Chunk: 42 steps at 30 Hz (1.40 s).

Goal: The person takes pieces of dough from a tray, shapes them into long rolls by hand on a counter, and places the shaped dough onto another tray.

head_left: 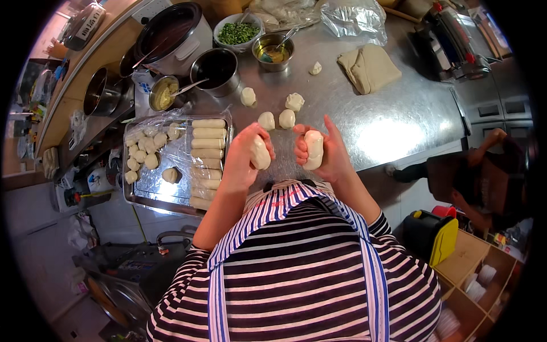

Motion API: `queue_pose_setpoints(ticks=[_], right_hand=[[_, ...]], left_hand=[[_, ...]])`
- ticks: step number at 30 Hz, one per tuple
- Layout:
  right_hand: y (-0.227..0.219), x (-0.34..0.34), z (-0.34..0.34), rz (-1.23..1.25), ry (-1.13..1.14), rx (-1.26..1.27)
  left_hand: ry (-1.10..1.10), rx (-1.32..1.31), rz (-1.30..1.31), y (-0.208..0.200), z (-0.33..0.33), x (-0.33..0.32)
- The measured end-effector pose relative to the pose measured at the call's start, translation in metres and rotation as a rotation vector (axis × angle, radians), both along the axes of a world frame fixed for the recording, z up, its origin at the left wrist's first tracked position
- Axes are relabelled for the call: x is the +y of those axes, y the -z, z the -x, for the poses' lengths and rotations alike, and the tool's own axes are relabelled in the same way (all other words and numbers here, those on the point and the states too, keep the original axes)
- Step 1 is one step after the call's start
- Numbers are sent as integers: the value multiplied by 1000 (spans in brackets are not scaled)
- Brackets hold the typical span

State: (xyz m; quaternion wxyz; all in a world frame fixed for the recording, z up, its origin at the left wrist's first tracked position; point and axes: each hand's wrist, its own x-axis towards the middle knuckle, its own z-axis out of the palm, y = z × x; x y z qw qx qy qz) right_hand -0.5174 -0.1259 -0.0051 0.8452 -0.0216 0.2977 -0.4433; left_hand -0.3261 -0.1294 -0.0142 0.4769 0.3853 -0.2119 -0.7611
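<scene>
My left hand (244, 151) is closed round a smooth pale piece of dough (260, 153), held just above the near edge of the steel worktop. A second oblong dough piece (313, 150) sits in my right hand (330, 153), its fingers curled behind and the thumb raised. Just beyond both hands, dough balls (266, 121) rest on the steel, with a small scrap of dough (315, 68) farther off. By my left forearm lies a metal tray (165, 192) with round dough balls (150, 161) on its left and a row of dough rolls (207, 143) on its right, partly under clear film.
At the back stand a bowl of chopped greens (238, 33), a bowl of oil (273, 54), a dark-filled pot (215, 71) and a slow cooker (172, 35). A folded dough sheet (370, 68) lies back right, near a machine (453, 45). Another person (473, 176) is at the right.
</scene>
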Motion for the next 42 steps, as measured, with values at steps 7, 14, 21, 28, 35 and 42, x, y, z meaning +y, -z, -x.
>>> queue_pose_setpoints(ticks=[7, 14, 21, 28, 35, 42], right_hand=[[10, 4, -1, 191, 95, 69], [0, 9, -12, 298, 257, 462], [1, 11, -12, 411, 243, 578], [10, 13, -11, 465, 240, 666], [7, 13, -15, 550, 252, 775], [-2, 9, -17, 382, 203, 586]], left_hand=[[-13, -936, 823, -39, 35, 10], [-67, -1057, 846, -46, 43, 13], [-65, -1074, 845, -42, 43, 13], [-40, -1103, 811, -41, 43, 13], [31, -1128, 759, -39, 44, 12], [105, -783, 523, -34, 30, 7]])
